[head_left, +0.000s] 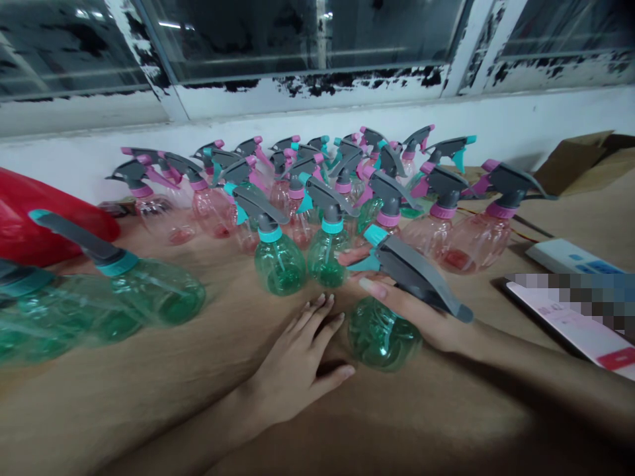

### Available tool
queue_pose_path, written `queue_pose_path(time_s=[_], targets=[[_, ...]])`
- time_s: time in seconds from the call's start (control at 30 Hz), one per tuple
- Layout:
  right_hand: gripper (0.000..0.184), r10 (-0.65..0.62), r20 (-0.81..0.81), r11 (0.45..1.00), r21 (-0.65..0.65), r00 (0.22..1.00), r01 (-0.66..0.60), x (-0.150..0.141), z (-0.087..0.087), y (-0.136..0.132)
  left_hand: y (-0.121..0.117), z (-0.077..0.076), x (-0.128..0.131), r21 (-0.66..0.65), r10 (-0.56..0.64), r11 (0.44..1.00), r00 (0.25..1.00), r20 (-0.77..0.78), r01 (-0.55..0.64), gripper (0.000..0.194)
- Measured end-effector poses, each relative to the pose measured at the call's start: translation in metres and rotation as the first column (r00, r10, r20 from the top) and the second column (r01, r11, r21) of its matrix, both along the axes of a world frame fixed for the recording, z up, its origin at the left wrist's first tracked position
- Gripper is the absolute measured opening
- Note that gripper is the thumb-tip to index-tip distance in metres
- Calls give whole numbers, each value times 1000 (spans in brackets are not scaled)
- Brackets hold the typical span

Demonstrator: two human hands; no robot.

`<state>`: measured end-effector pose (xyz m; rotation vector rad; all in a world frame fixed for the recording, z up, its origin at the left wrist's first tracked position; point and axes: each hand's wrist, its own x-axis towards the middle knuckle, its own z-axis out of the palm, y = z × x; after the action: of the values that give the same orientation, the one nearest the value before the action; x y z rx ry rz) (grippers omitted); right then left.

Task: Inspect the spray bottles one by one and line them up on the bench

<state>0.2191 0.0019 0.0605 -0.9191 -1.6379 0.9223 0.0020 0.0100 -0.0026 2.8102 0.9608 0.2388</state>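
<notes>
My right hand (421, 311) is wrapped round the neck of a green spray bottle (381, 334) with a grey and turquoise trigger head. That bottle is upright, close to the table's near side. To its left, my left hand (302, 360) lies flat on the wooden table (223, 390), fingers stretched out and holding nothing. Just beyond the fingertips stand two more green spray bottles, one green bottle on the left (280, 264) and one green bottle on the right (327, 254). Part of the right hand's grip is hidden behind the trigger head.
Several pink spray bottles (476, 241) and green ones crowd the back, by the wall. More green bottles (159, 291) stand at left beside a red bag (30, 211). At right are a phone (550, 311), a white device (560, 254) and a cardboard box (580, 162).
</notes>
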Motion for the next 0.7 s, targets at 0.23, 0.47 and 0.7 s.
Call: queue_pose_path(time_s=[0.23,0.47,0.7], targets=[[27,-25,13,1000,-7,1000,25,0,3,-2,0,2,1,-15,3,1000,1000,5,-3,67],[27,-20,12,1000,-22,1000,20,0,4,-2,-1,2,1,-4,2,1000,1000,-24,-3,68],[26,-17,2,1000,-6,1000,17,-1,4,-2,-1,0,0,-13,4,1000,1000,-1,-4,67]])
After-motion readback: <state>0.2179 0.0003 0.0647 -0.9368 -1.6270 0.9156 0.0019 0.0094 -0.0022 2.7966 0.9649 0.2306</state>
